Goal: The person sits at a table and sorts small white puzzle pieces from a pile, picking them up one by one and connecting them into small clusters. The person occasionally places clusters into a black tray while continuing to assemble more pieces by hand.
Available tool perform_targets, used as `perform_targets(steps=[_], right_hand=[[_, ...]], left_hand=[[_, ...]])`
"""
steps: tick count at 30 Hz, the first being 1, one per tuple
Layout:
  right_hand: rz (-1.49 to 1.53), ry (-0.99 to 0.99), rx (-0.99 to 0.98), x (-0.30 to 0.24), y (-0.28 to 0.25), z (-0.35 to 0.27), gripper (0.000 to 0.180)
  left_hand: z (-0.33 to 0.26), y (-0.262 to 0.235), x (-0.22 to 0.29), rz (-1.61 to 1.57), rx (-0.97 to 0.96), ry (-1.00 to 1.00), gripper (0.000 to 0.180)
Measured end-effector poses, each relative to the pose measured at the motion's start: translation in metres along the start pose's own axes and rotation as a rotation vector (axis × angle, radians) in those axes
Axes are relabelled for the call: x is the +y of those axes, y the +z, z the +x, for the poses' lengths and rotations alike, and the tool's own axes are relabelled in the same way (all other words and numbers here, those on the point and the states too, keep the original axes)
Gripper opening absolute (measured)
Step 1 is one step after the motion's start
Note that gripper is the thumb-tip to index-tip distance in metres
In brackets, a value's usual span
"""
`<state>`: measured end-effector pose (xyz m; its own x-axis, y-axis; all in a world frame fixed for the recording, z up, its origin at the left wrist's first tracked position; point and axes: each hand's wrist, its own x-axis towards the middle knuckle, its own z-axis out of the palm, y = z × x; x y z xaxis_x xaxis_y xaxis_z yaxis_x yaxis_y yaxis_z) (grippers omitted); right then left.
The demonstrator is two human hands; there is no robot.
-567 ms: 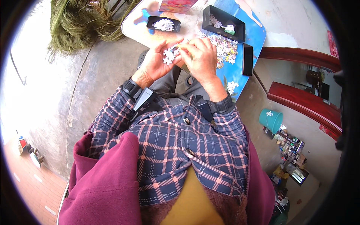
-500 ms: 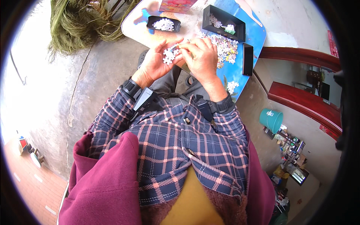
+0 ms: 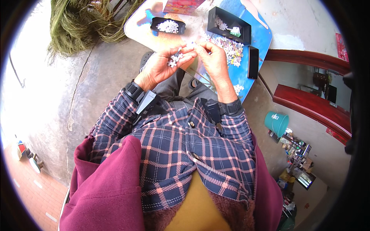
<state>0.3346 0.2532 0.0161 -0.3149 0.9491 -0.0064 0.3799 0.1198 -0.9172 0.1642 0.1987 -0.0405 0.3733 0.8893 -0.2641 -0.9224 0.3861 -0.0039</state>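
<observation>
My left hand (image 3: 154, 69) is turned palm up and cupped around several white-backed jigsaw puzzle pieces (image 3: 174, 61). Just beyond its fingertips, my right hand (image 3: 216, 64) pinches a puzzle piece (image 3: 191, 45) between thumb and forefinger. Past the right hand, a heap of loose puzzle pieces (image 3: 234, 52) lies on the picture-printed table (image 3: 259, 38), some white, some showing colour. A small black tray (image 3: 155, 25) at the far left of the table holds a pile of white pieces (image 3: 168, 26). The black box (image 3: 216, 32) behind the heap has more pieces inside.
A black lid or narrow box (image 3: 253, 63) stands near the table's right edge, with a small cluster of pieces (image 3: 238, 89) closer to me. A red box (image 3: 181, 5) sits at the back. Green fibre bundles (image 3: 77, 27) lie at left; a teal bucket (image 3: 276, 123) is at right.
My right hand has drawn slightly right, away from my left palm, with its fingertips at a piece. The left hand's fingers have stretched out a little more; its pieces stay in the palm.
</observation>
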Motion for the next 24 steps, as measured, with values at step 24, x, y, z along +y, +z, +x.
perform_targets(steps=[24], right_hand=[[-0.371,-0.475,0.399,-0.061,-0.017,0.118,0.021]], left_hand=[[-0.003,-0.005,0.011,0.219,-0.087,0.091,0.052]])
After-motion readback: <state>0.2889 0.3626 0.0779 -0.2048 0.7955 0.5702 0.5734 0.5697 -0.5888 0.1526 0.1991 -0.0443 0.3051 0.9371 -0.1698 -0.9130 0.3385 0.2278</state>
